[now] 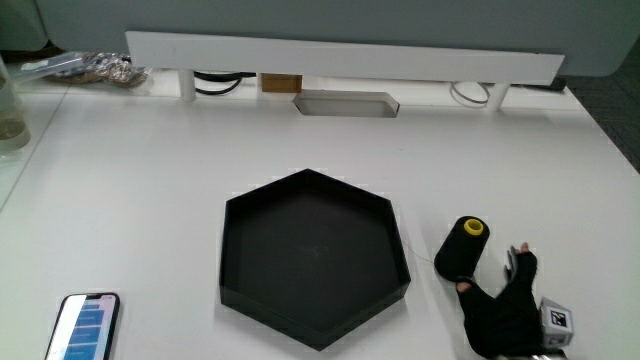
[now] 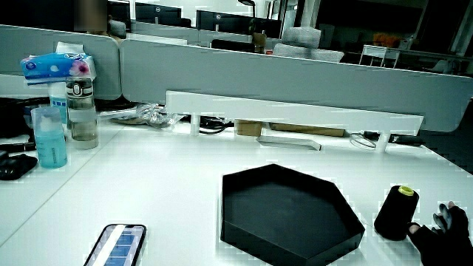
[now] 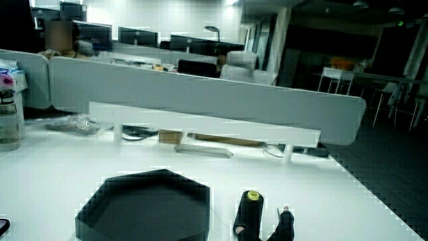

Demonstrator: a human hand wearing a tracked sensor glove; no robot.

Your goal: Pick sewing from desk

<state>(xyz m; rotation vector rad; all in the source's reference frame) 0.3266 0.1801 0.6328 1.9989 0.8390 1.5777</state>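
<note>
The sewing thread is a black spool with a yellow core, standing upright on the white desk beside a black hexagonal tray. Both side views show the spool next to the tray. The gloved hand lies on the desk right beside the spool, slightly nearer to the person, with the patterned cube on its back. Its thumb reaches the spool's base and its fingers stretch out alongside, not closed around it. The hand shows at the desk's near edge in both side views.
A phone with a lit screen lies near the person's edge of the desk. A white shelf riser runs along the partition. A clear bottle and a blue bottle stand at the desk's side edge.
</note>
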